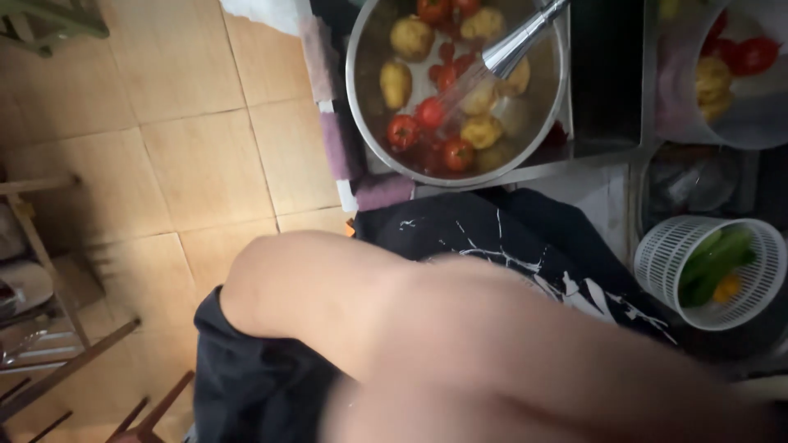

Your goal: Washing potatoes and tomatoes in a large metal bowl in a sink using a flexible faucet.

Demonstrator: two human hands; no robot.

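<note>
The hands are out of view; only a bare arm [460, 344] shows, so I cannot tell if they hold anything. The metal bowl [369, 123] of tomatoes [403, 130] and potatoes [412, 37] sits at twelve o'clock from the arm, under the running tap [525, 37].

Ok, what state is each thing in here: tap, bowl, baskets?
Tap: running, spraying water into the bowl.
Steel bowl: holds water, tomatoes and potatoes.
Tomatoes: wet, in the water.
Potatoes: wet, in the bowl.
White basket: upright, holds green vegetables.
Hands: not in view; a bare arm crosses the frame.
</note>
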